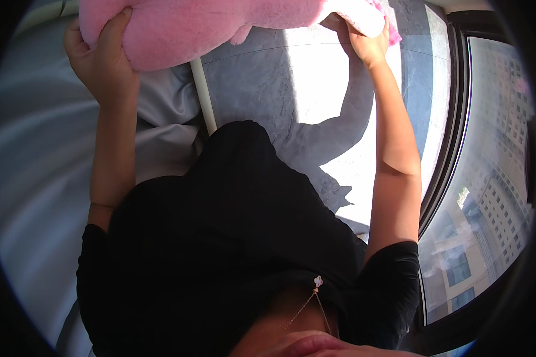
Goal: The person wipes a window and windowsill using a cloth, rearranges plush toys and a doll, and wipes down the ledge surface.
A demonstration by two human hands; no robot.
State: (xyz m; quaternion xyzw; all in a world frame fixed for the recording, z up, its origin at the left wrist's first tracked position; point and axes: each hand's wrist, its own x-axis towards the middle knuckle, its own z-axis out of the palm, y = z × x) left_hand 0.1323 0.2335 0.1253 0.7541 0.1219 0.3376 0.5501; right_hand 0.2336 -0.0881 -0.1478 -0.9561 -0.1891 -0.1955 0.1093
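Note:
A large pink plush toy (178, 33) stretches across the top of the view, held up between both hands; its upper part is cut off by the frame. My left hand (102, 62) grips its rounded left end, with the thumb pressed into the soft pile. At the other end, my right hand (370, 43) holds a paler part of the toy that is bright with sunlight. Some of the right fingers are hidden behind it. A bit of darker pink material (394, 36) shows beside the right fingers.
Grey satiny fabric (40, 147) spreads along the left. A pale pole or tube (203, 96) runs beside it. The grey marbled floor (245, 85) carries strong sunlight and my arm's shadow. On the right stands a dark-framed window (455, 116) with buildings outside.

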